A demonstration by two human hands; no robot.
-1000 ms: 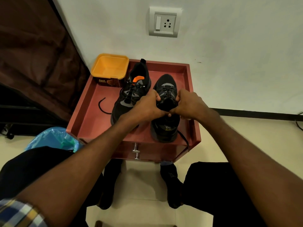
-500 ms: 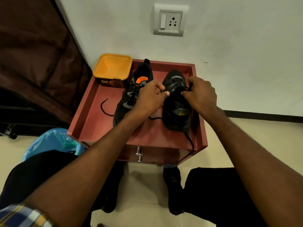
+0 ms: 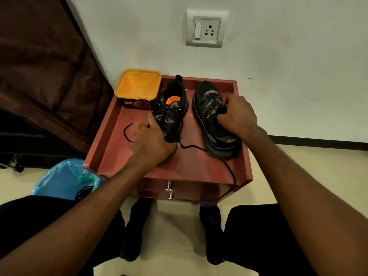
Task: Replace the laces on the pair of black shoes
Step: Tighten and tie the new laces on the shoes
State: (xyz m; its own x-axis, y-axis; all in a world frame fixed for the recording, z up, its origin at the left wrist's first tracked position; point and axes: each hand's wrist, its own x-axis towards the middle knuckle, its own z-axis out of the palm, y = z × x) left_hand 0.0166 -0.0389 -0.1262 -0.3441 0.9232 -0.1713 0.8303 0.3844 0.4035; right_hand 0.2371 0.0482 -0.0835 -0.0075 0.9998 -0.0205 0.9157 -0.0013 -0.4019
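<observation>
- the low red-brown wooden side table with a raised rim [image 3: 103,140] carries everything; work over its bare middle so a lace end cannot slip off the 6 o'clock edge, where one black cord [image 3: 229,168] already trails over.
- the right black mesh running shoe [image 3: 207,108] lies at 3 o'clock, partly laced; the right hand [image 3: 238,116] grips its collar and tongue, fingers curled inside. judged best: keep that grip firm so the shoe stays put.
- the left black running shoe with an orange insole [image 3: 173,114] sits at 12 o'clock, just beside the first shoe.
- the square yellow plastic tub [image 3: 138,86] stands at 11 o'clock, touching neither hand.
- the left hand [image 3: 151,140] is open, fingers spread, reaching toward 9 o'clock.
- the loose short black lace [image 3: 126,132] curls at 9 o'clock, just beside those fingertips; pinch it near its tip, not mid-length, for easy threading.
</observation>
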